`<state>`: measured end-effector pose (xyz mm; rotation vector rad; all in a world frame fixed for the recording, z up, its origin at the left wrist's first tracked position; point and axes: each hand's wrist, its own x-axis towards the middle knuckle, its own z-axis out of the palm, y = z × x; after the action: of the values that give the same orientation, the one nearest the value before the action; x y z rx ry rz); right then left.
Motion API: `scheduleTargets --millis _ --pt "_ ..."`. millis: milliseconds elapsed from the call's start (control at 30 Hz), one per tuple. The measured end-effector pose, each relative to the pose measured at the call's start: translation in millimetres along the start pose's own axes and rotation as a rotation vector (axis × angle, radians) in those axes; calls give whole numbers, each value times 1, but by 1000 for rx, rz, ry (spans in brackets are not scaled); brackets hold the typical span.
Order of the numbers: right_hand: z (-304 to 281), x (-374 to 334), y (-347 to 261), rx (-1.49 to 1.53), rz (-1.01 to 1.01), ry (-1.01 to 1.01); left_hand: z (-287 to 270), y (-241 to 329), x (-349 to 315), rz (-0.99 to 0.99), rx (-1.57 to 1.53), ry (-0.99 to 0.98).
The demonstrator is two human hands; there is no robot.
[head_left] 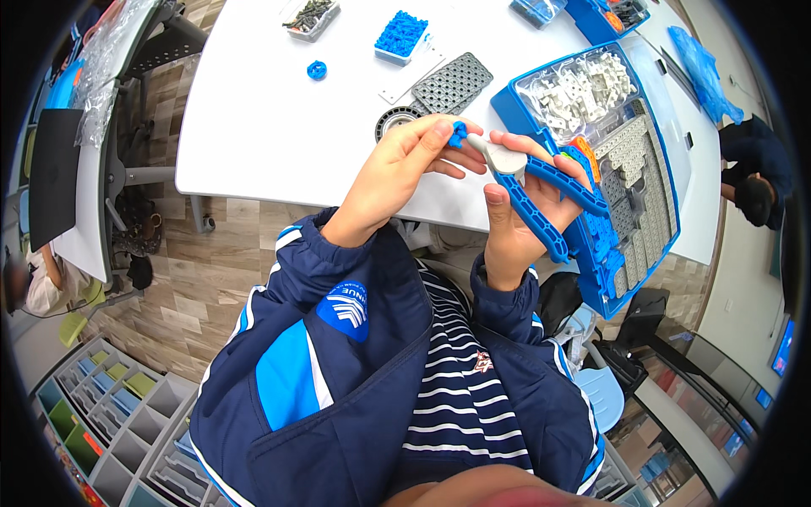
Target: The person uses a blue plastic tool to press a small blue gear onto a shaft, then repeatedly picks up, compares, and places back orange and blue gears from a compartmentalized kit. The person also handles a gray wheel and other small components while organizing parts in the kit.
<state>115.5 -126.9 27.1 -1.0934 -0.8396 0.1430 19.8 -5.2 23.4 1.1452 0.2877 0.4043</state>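
Observation:
My left hand (393,173) pinches a small blue plastic connector (457,133) between thumb and fingers, over the table's near edge. In my right hand (517,241) is a pair of plastic pliers (505,160) with light grey jaws and ribbed blue handles. The handles are spread, with my thumb by one and my fingers along the other. The jaws' tip points left at the connector; whether it touches is hard to tell. Just beyond my left hand lies a dark wheel (387,122), partly covered by that hand. Grey perforated plates (454,82) rest past it.
Right of my hands, a blue case (509,111) holds white pieces (579,89) and grey beams (649,190). A tub of blue pegs (400,35), a box of dark pins (312,17) and a blue round piece (316,70) sit farther back. Another person (756,182) is at far right.

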Motion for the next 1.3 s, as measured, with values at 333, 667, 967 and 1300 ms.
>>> scheduleTargets --millis 333,667,967,1300 --pt "-2 -1 2 -66 -67 -63 12 1 -7 43 173 76" --pt "-27 13 -17 330 322 185 2 10 -6 78 237 264" --pt "-42 15 -27 261 314 185 2 13 -13 -55 -151 83" --pt "-10 5 -19 49 127 107 -2 18 4 32 71 228"
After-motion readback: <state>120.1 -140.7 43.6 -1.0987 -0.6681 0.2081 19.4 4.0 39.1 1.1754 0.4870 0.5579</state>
